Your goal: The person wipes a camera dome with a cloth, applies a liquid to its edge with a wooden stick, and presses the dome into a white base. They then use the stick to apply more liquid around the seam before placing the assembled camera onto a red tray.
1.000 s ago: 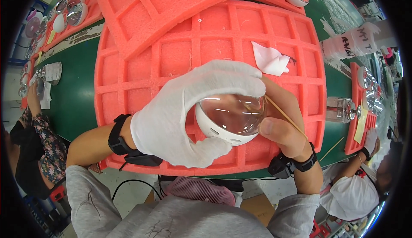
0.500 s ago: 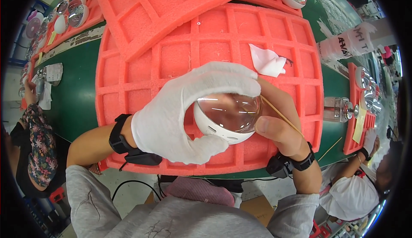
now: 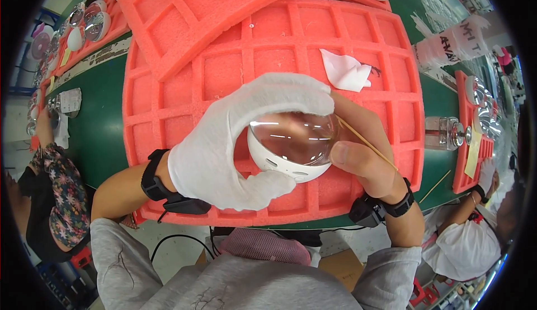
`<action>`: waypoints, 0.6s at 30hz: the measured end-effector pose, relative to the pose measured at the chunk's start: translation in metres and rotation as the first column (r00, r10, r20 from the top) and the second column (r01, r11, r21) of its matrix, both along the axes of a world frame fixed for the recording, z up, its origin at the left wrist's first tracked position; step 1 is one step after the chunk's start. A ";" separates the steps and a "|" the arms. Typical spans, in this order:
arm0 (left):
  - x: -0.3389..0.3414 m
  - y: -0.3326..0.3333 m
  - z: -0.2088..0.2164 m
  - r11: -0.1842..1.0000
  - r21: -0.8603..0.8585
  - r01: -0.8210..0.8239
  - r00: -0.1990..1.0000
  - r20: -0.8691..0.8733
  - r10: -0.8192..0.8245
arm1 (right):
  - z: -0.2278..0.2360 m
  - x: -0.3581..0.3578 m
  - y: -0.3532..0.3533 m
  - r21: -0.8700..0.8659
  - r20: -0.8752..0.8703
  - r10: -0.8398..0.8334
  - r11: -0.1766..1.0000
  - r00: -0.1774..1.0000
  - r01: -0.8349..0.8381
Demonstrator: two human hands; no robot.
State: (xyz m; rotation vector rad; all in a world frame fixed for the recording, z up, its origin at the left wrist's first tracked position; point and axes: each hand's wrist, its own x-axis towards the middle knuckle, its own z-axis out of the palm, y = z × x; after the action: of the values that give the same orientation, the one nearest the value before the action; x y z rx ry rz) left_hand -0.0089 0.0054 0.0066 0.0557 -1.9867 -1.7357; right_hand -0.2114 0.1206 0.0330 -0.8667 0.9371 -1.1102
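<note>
A round white housing with a glossy transparent dome [image 3: 293, 142] is held between my two hands above a red foam tray [image 3: 162, 167]. My left hand [image 3: 224, 142], in a white glove, curves around its left side, with the thumb below and the fingers over the top. My bare right hand [image 3: 363, 153] grips the right side, its thumb against the rim. A thin wooden stick [image 3: 366, 142] also sits in my right hand, slanting across it toward the wrist. The right fingertips are hidden behind the dome and the left glove.
On the tray lies a crumpled white cloth [image 3: 345, 71]; a second foam tray [image 3: 207, 8] overlaps its far left. A glass jar [image 3: 442, 133] stands at the right, beside another loose stick [image 3: 435, 186]. Co-workers sit at left and right, near trays of domes [image 3: 475, 92].
The view has shifted slightly, moving the tray and cloth a little up in the picture. Both hands keep their hold on the domed housing, which looks slightly turned.
</note>
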 end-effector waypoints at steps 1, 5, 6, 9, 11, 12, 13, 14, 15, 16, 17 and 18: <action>0.000 -0.001 0.000 1.000 0.002 0.004 1.000 0.006 -0.004 | 0.000 0.001 0.000 0.002 0.006 -0.004 1.000 1.000 0.004; -0.002 -0.007 -0.001 0.997 -0.064 0.034 0.999 -0.003 -0.035 | -0.002 0.002 -0.001 -0.039 -0.008 -0.042 0.998 0.999 0.041; -0.002 -0.008 -0.003 0.997 -0.075 0.034 0.999 -0.013 -0.035 | -0.003 0.001 -0.001 -0.047 -0.009 -0.041 0.998 0.999 0.040; -0.003 -0.008 -0.006 0.995 -0.097 0.030 0.999 -0.028 -0.032 | -0.006 0.001 -0.001 -0.062 -0.003 -0.036 0.997 0.999 0.036; -0.004 -0.006 -0.005 0.998 -0.060 0.023 0.999 -0.035 -0.025 | -0.006 0.004 -0.001 -0.062 0.025 -0.061 0.996 0.998 0.062; -0.003 -0.005 -0.005 0.999 -0.041 0.019 0.999 -0.038 -0.021 | -0.007 0.005 -0.001 -0.062 0.039 -0.073 0.995 0.997 0.075; -0.003 -0.005 -0.004 0.999 -0.038 0.021 0.999 -0.036 -0.023 | -0.006 0.005 -0.001 -0.058 0.040 -0.075 0.995 0.996 0.078; -0.003 -0.005 -0.003 0.999 -0.051 0.013 1.000 -0.016 -0.014 | -0.006 0.004 -0.001 -0.065 0.025 -0.067 0.996 0.997 0.069; -0.002 -0.005 -0.001 0.998 -0.065 0.005 1.000 0.004 -0.005 | -0.006 0.003 -0.002 -0.072 0.010 -0.058 0.996 0.998 0.059; -0.001 -0.005 0.000 0.997 -0.079 -0.003 1.000 0.024 0.005 | -0.006 0.003 -0.002 -0.079 -0.006 -0.050 0.996 0.999 0.049; -0.001 -0.005 0.000 0.997 -0.076 -0.001 1.000 0.026 0.003 | -0.007 0.003 -0.002 -0.077 -0.004 -0.051 0.996 0.999 0.051; -0.001 -0.006 0.000 0.997 -0.079 -0.003 1.000 0.030 0.005 | -0.008 0.003 -0.002 -0.087 -0.007 -0.053 0.995 0.999 0.052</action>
State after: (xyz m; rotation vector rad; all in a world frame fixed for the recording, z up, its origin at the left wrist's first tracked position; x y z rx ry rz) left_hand -0.0103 -0.0002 0.0064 0.0592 -2.0738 -1.6611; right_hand -0.2087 0.1184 0.0250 -0.9232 0.9294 -1.2008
